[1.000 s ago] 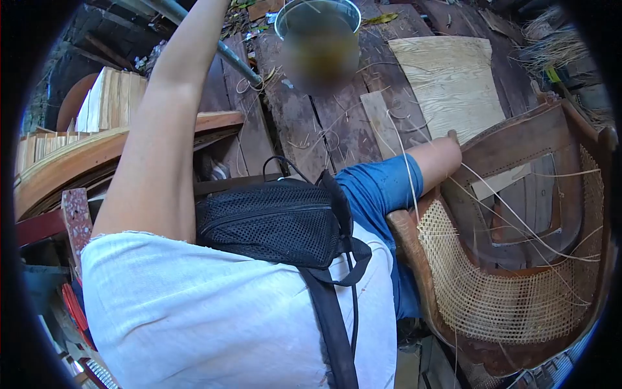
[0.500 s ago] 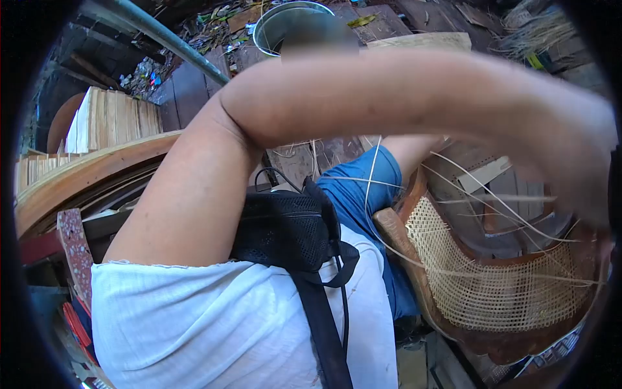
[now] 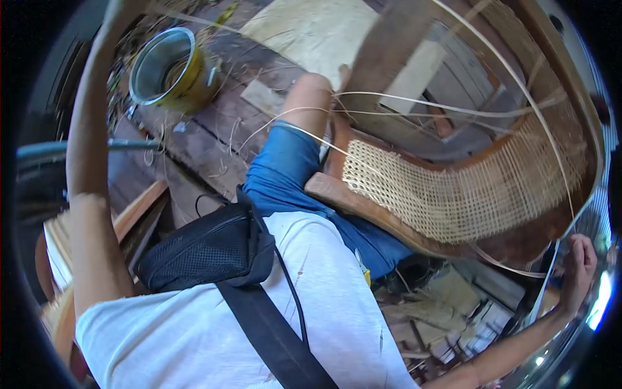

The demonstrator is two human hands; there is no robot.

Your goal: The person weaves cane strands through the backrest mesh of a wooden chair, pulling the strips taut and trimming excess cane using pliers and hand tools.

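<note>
At the lower right, my right hand (image 3: 578, 266) is closed beside the outer edge of the wooden chair frame (image 3: 414, 227); what its fingers grip is too small to make out. A long pale cane strand (image 3: 512, 71) curves down over the frame towards that hand. My left arm stretches up along the left side, with its hand outside the picture. Woven cane mesh (image 3: 447, 201) fills the curved part of the chair frame, with loose strands crossing the opening above it. The frame rests against my leg in blue shorts (image 3: 282, 159).
A yellow metal bucket (image 3: 197, 81) stands on the dark plank floor (image 3: 194, 139) at the upper left. Near it lie a pale wooden sheet (image 3: 311, 35) and a small board (image 3: 262, 97). A black mesh bag (image 3: 201, 253) hangs at my waist. Scraps lie at the lower right.
My left arm, bent across the chair half a second ago, now reaches out to the upper left. My right hand has come into view. The view has turned, bringing the chair further in.
</note>
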